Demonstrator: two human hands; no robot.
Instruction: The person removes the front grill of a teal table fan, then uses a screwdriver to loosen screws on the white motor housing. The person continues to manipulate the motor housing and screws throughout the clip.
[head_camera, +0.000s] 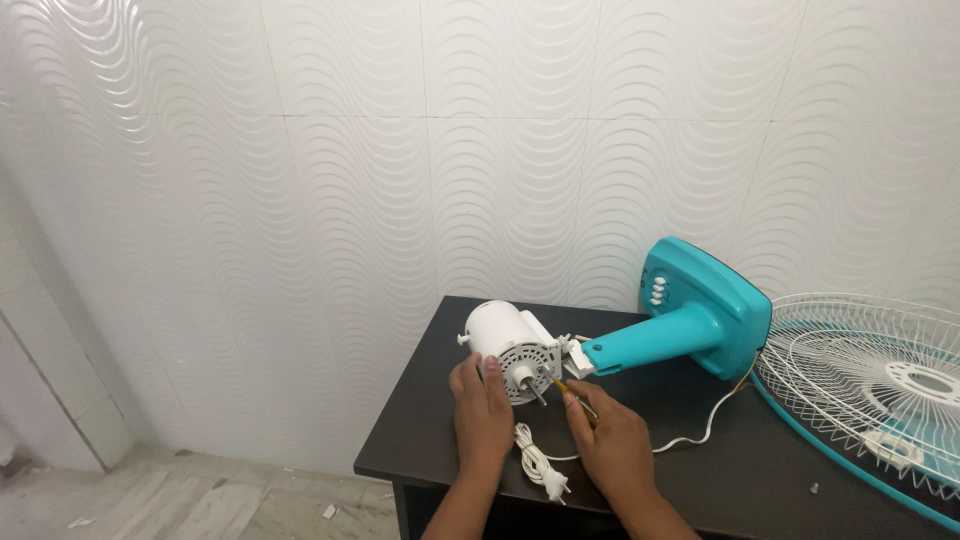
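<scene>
Pinched in the right hand is a thin screwdriver with a yellowish handle, its fingers closed around it and its tip pointing up toward the face of the white fan motor. Whether the tip touches the motor cannot be told; the tool is small and partly covered by the fingers. The left hand rests flat against the motor's near side, fingers laid on the housing rather than wrapped round it. The motor lies on its side near the back left of the dark table, its short shaft sticking out toward the person. It joins the teal fan stand, which lies tipped over with its base turned up. A white power cord runs from the stand, and its bundled end with the plug lies between the two hands. At right, a white wire fan guard lies flat, cut off by the picture's edge. Both forearms are cut off at the bottom.
</scene>
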